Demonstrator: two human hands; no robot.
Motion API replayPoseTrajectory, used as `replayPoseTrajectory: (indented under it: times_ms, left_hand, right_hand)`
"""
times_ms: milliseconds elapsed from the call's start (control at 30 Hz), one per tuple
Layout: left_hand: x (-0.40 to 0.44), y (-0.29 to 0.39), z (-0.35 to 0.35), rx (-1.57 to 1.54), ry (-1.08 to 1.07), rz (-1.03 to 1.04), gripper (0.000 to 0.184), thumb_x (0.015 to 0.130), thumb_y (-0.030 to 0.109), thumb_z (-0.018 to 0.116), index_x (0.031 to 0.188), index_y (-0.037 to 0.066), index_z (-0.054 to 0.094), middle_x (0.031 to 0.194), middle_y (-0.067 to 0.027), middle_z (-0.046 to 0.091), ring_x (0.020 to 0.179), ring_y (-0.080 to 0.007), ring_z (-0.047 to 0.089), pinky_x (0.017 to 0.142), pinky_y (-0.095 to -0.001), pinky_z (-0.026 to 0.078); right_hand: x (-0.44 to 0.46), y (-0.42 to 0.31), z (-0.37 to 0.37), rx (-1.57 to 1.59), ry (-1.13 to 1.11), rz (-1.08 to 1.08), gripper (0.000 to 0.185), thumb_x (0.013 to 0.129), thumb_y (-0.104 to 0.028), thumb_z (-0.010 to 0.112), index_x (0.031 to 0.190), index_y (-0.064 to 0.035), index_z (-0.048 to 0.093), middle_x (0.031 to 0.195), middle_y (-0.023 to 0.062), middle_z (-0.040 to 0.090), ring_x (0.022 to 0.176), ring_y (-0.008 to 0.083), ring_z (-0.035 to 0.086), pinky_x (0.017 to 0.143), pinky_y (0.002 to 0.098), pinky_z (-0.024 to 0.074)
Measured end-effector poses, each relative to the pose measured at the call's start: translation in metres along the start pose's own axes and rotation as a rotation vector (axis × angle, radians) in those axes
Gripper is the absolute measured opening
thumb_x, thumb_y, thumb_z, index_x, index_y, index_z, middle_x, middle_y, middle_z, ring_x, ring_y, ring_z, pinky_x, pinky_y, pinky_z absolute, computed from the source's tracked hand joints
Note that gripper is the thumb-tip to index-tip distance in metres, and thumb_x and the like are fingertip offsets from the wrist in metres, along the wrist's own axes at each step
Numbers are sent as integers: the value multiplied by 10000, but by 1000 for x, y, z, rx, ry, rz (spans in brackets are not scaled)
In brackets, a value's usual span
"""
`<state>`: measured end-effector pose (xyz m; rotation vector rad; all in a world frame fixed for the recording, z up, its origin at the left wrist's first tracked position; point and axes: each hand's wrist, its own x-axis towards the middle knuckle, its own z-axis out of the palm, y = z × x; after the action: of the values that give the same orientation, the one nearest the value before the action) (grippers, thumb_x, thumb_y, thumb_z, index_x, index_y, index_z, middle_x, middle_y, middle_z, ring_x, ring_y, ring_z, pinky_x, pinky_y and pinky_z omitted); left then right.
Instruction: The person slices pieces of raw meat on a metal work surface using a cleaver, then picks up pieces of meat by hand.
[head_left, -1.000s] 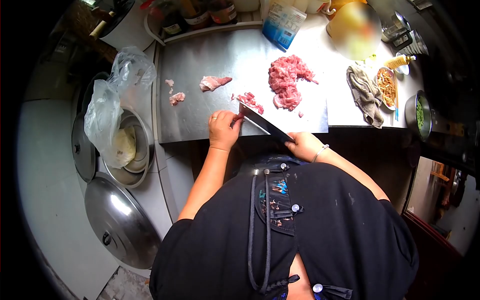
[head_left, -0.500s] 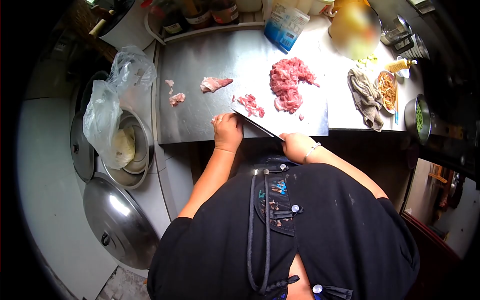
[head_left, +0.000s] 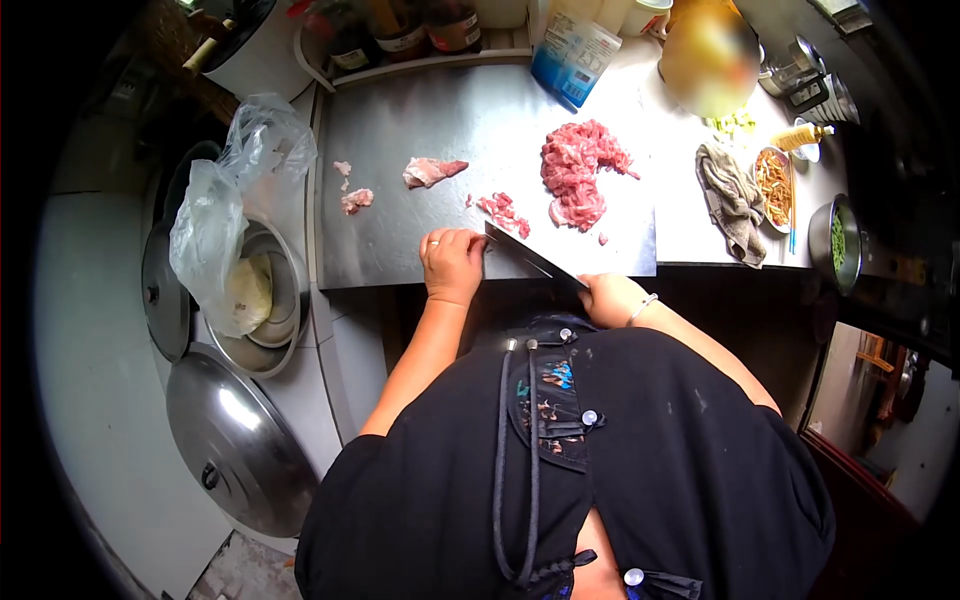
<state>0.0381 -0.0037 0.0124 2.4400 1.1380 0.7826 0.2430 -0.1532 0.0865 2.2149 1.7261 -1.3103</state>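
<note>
My right hand [head_left: 612, 300] is wrapped round the handle of a kitchen knife [head_left: 530, 254]. Its blade slants up and left over the front of a metal board [head_left: 390, 245], with the tip close to my left fingers. At the board's front edge my left hand [head_left: 452, 264] is closed, fingers bent and pressed down; whatever lies under them is hidden. Just beyond the blade is a small group of cut meat pieces [head_left: 504, 213]. A larger pile of sliced meat [head_left: 575, 180] rests farther right. To the left lie a chunk of meat [head_left: 434, 172] and pale trimmings [head_left: 356, 201].
Left of the board, a plastic bag [head_left: 208, 225] hangs over a metal basin [head_left: 290, 330], near a large lid [head_left: 240, 440]. Bottles [head_left: 400, 35] and a blue-white pouch [head_left: 575, 60] stand behind. A cloth [head_left: 733, 200], a food plate [head_left: 773, 185] and a bowl of greens [head_left: 838, 240] are right.
The knife and my right hand have shifted right and slightly toward me, away from the left fingers. My left hand has turned a little, while the meat stays in place.
</note>
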Motion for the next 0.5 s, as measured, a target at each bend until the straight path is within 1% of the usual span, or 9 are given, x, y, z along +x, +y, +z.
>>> replayPoseTrajectory:
  times_ms: [33, 67, 133, 200, 267, 367, 400, 467, 500]
  left_hand:
    - [2, 1, -1, -3, -27, -34, 58, 744, 141, 655, 763, 114, 608, 775, -28, 607, 816, -246, 556, 884, -422, 381]
    - [3, 1, -3, 1, -26, -33, 58, 744, 141, 655, 763, 114, 608, 775, -28, 607, 816, -246, 556, 884, -422, 381]
    - [0, 2, -6, 7, 36, 27, 63, 756, 157, 656, 775, 118, 610, 787, -21, 611, 829, -240, 560, 922, -422, 364]
    - [-2, 1, -9, 16, 64, 57, 82, 745, 155, 668, 792, 116, 614, 785, -24, 615, 819, -238, 565, 904, -417, 371]
    - [-2, 2, -10, 23, 96, 87, 105, 734, 152, 679, 809, 113, 617, 783, -27, 620, 809, -236, 570, 886, -413, 377]
    - [-3, 3, -10, 15, 93, 53, 96, 726, 152, 684, 787, 113, 620, 771, -30, 611, 797, -245, 567, 878, -410, 380]
    - [-5, 0, -8, 26, 70, 41, 99, 716, 159, 690, 774, 113, 623, 776, -26, 605, 809, -244, 564, 892, -416, 378]
    - [-7, -2, -3, 35, 47, 30, 102, 707, 166, 695, 761, 113, 626, 781, -22, 598, 821, -243, 561, 907, -422, 376]
    - [-6, -3, -1, 21, 55, 40, 101, 694, 153, 696, 750, 106, 625, 779, -27, 594, 816, -246, 560, 890, -421, 385]
  right_hand:
    - [1, 7, 5, 44, 68, -39, 265, 828, -146, 482, 1023, -8, 599, 890, 245, 630, 880, 380, 606, 807, 446, 463]
    - [3, 12, 9, 91, 132, -79, 258, 833, -158, 484, 1010, -10, 600, 873, 249, 627, 869, 386, 602, 800, 452, 462]
    - [-4, -5, -4, 105, 121, -39, 236, 840, -167, 485, 982, -20, 603, 855, 244, 627, 853, 391, 602, 787, 457, 464]
    - [-3, -8, -5, 129, 159, -80, 218, 840, -166, 487, 957, -23, 603, 829, 234, 630, 836, 391, 605, 775, 457, 468]
    - [0, -9, -2, 102, 144, -99, 222, 839, -163, 487, 966, -23, 604, 823, 232, 631, 829, 389, 608, 770, 455, 471]
    - [3, -9, 6, 64, 117, -131, 231, 837, -158, 487, 986, -26, 606, 816, 228, 634, 820, 381, 614, 766, 450, 474]
    - [3, -8, 8, 53, 108, -139, 237, 836, -155, 487, 997, -29, 607, 817, 227, 635, 819, 376, 617, 766, 448, 475]
    - [3, -10, 7, 46, 92, -115, 238, 832, -145, 486, 999, -30, 611, 832, 226, 637, 832, 372, 618, 768, 445, 476]
    - [3, -11, 7, 39, 78, -95, 240, 827, -134, 484, 1001, -31, 614, 847, 225, 639, 844, 367, 620, 771, 441, 476]
